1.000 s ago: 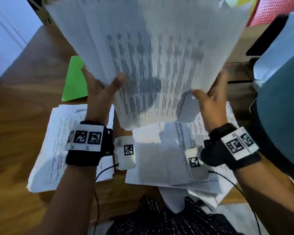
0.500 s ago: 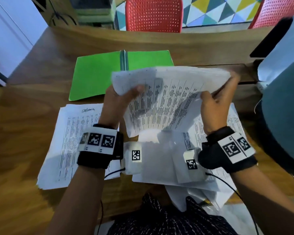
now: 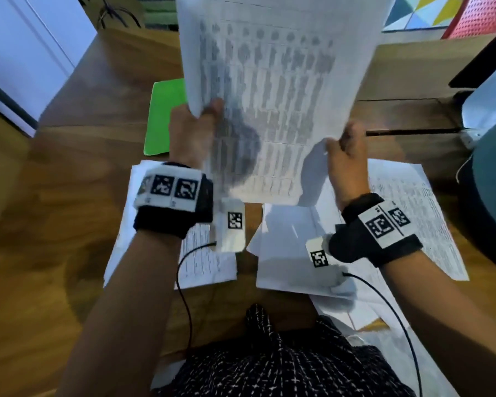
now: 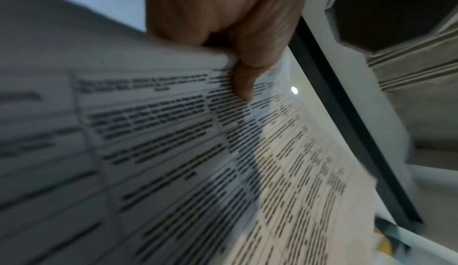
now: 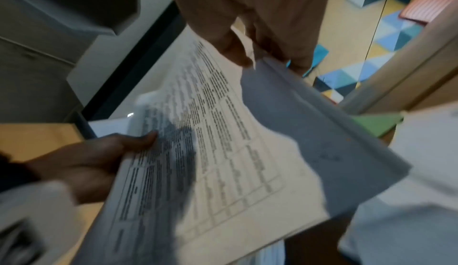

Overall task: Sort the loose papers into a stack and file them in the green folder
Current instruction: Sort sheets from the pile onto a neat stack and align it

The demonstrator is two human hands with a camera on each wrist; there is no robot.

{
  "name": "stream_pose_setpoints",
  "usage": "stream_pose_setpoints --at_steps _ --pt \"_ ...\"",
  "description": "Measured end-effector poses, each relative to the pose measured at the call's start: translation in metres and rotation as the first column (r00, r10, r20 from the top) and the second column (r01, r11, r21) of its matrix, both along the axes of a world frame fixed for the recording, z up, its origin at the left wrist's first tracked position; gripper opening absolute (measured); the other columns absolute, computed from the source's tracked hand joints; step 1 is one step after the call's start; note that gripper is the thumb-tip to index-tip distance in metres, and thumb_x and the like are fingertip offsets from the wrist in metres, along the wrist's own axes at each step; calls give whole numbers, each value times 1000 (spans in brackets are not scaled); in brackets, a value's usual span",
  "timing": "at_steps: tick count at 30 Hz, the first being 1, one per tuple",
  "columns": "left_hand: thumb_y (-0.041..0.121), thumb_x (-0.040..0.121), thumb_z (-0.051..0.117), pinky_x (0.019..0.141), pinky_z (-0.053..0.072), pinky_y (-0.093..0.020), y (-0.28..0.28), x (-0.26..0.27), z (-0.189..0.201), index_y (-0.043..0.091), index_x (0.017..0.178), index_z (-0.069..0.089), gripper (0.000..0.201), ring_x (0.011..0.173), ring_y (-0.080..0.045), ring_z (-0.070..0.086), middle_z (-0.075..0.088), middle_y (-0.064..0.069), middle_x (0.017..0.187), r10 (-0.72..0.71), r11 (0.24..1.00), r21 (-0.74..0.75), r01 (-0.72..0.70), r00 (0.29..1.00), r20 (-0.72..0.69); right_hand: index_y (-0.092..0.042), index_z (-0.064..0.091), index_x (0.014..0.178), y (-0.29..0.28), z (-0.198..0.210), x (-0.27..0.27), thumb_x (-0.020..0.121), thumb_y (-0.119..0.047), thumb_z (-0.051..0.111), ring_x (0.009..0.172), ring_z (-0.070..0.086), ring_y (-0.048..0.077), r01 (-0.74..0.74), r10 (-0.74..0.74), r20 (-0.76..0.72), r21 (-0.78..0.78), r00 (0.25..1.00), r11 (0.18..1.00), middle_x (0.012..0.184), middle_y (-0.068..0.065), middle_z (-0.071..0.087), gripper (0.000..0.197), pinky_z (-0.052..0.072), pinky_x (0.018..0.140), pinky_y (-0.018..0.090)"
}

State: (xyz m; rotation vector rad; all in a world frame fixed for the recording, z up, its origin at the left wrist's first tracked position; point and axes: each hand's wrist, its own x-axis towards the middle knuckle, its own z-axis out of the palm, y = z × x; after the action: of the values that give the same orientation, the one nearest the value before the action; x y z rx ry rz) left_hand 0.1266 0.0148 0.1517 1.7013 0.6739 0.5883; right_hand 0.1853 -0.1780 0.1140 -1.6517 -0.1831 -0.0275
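Wood-grain table (image 3: 69,196) fills my head view, with a patterned wall and a red chair (image 3: 476,15) behind it, and the green folder (image 3: 166,116) lies flat at the far side, mostly hidden by what I hold. I have a sheaf of printed papers (image 3: 278,90) raised upright between both hands, well above the table. My left hand (image 3: 192,133) pinches its lower left edge, thumb on the printed face and the other fingers curled behind; the left wrist view shows that thumb (image 4: 245,77) pressing on the text. My right hand (image 3: 347,156) pinches the lower right corner, and in the right wrist view one sheet looks bent away from the rest there, so I judge the bundle is not yet square. Two more piles lie on the table below: a left pile (image 3: 126,224) under my left wrist and a right pile (image 3: 413,219) spread loosely under my right. The step in hand, as I read it, is squaring this sheaf. To do it well I would loosen both pinches slightly, let the sheets drop with their lower edges on bare wood between the piles, tap, turn to a long edge and tap again. Gripping hard while tapping would crease the corners; too loose a hold could let the sheets fan out and slide onto the right pile
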Motion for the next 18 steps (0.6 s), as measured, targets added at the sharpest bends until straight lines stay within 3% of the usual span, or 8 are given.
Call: stream_pose_setpoints --at_steps 1,3,6,8,11,14,16,18 --pt "24 87 60 79 50 -34 15 -1 1 19 88 60 4 80 -17 55 56 -5 88 39 999 -11 -39 999 -23 -4 46 101 11 -7 -4 84 7 40 85 50 15 -45 43 -36 -72 998 996 97 13 54 22 45 79 24" --pt "22 81 62 67 43 -24 45 -7 -9 16 78 55 9 76 -19 49 52 -9 81 113 993 -10 -114 991 -69 -2 48 97 33 -22 -15 85 6 40 86 46 19 -142 117 -127 -212 985 967 93 22 55 17 43 81 39" --pt "13 89 50 39 28 -12 78 -29 -36 11 78 50 11 58 -20 39 38 -1 57 243 969 105 -223 934 -262 7 51 104 62 -41 -35 86 0 45 83 48 21 -311 220 -269 -370 938 875 91 24 57 20 41 75 38" --pt "11 92 44 52 35 -20 96 -49 -58 8 95 57 14 74 -22 46 46 1 62 282 959 115 -258 893 -351 7 55 100 78 -53 -49 86 -4 51 81 49 21 -414 275 -348 -435 896 800 84 15 56 18 41 72 34" --pt "10 94 40 82 46 -37 113 -75 -89 -5 120 57 34 102 -34 59 65 -22 113 298 955 147 -259 818 -492 -8 47 77 96 -73 -69 85 -16 57 80 47 21 -481 279 -410 -561 868 673 74 3 48 15 35 63 26" --pt "7 93 39 93 45 -41 124 -91 -111 -7 119 58 35 115 -40 56 59 -27 123 315 949 189 -252 750 -582 -10 50 107 109 -88 -83 85 -22 56 99 56 30 -531 240 -499 -594 833 605 104 14 56 26 43 76 31" --pt "7 92 39 98 42 -41 127 -97 -120 -5 118 59 35 117 -39 53 58 -26 126 299 954 226 -198 686 -663 -7 37 132 113 -92 -90 87 -16 53 120 48 35 -543 219 -514 -653 830 527 129 18 48 49 41 97 37" --pt "15 95 37 108 34 -43 125 -98 -126 -5 126 51 39 126 -39 43 46 -24 137 271 963 216 -164 571 -775 -4 28 137 115 -94 -100 88 -13 51 129 36 35 -530 221 -483 -732 847 429 139 18 35 55 33 107 39"
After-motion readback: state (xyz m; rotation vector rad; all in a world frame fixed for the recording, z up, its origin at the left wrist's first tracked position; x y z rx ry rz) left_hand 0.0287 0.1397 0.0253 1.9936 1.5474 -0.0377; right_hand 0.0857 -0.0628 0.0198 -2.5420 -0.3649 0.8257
